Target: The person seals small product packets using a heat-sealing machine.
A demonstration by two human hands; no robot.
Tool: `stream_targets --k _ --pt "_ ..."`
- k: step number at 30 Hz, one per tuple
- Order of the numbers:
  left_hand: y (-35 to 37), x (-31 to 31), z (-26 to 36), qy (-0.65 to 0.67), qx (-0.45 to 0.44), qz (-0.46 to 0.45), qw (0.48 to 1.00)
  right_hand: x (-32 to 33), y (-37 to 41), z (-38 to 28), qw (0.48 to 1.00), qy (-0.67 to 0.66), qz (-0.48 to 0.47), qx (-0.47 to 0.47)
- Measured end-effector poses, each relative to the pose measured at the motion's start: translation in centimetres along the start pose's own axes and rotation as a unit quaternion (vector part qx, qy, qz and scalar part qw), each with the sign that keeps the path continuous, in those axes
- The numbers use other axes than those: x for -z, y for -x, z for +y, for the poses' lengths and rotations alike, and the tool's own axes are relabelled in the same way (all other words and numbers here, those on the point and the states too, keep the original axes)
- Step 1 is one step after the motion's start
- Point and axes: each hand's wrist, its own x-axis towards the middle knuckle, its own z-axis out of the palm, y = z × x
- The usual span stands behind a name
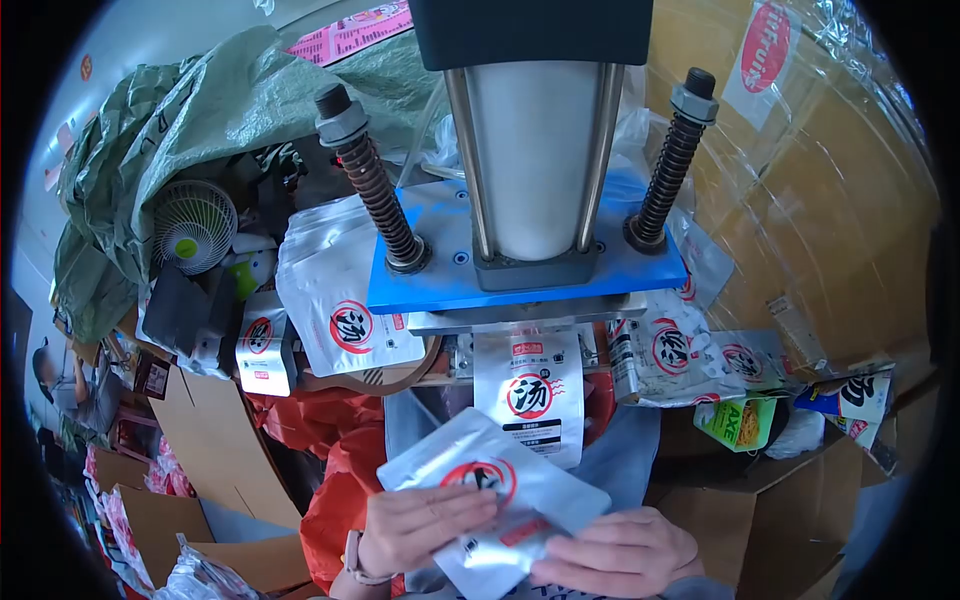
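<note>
Low in the head view, both hands are on a silver foil pouch point(440, 450) with a red ring and a black character, turned at an angle. My left hand point(425, 528), with a watch strap at its wrist, lies over the pouch's front with its fingers across the printed ring. At the lower right edge, my right hand point(625, 552) grips the foil between thumb and fingers. Just beyond, another printed pouch point(530, 375) hangs down from beneath the press plate point(530, 312), its lower end close behind the held one.
The press has a blue plate point(430, 283) and spring-loaded bolts. Silver pouches point(340, 270) are stacked to its left, with more pouches point(670, 345) on the right. A cardboard box point(800, 200) stands at right, a small fan point(195, 228) at left. Red plastic point(345, 500) hangs beside my left arm.
</note>
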Motion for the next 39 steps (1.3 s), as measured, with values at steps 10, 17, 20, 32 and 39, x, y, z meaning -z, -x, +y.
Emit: stream_targets --k 10,17,20,32,39 --pt "-3.1 -10.1 -7.9 0.498 0.446 0.031 0.743 1.6 1.6 4.0 0.908 0.072 0.215 -0.353" --pt "-5.9 -10.7 -10.4 0.544 0.454 0.082 0.701 -2.0 6.3 16.9 0.813 0.324 0.08 -0.477" --pt "-5.6 -8.5 -11.4 0.381 0.489 0.0 0.785 -2.8 6.2 17.1 0.856 0.252 0.055 -0.448" --pt "3.2 -1.8 -12.7 -0.097 0.302 0.124 0.94 0.0 2.2 5.2 0.932 0.067 0.296 -0.196" --pt "-0.1 -2.4 -3.9 -0.122 0.053 0.114 0.985 -5.2 -1.6 4.2 0.989 0.08 0.113 -0.056"
